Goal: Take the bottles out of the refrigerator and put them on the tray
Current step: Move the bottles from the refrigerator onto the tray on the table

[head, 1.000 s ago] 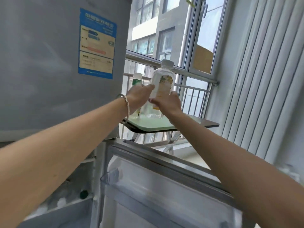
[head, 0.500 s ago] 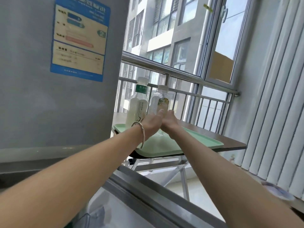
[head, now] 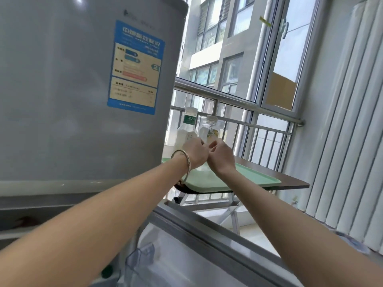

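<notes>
Clear plastic and grey metal of the refrigerator door (head: 207, 230) are seen nearest, under both forearms. Beyond, the left hand (head: 194, 154) and the right hand (head: 220, 157) are held side by side, fingers loosely curled; whether either bottle is gripped cannot be told. Just behind them, the green-labelled bottle (head: 189, 125) and the yellow-labelled bottle (head: 210, 129) are stood upright, side by side, on the green tray (head: 255, 179).

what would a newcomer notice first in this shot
Two bare hands, the left hand and the right hand, meet at the centre in front of a green-labelled bottle and a yellow-labelled bottle, both upright at the left end of a mint-green tray. To the left, a blue energy label stands out on the grey refrigerator.
</notes>
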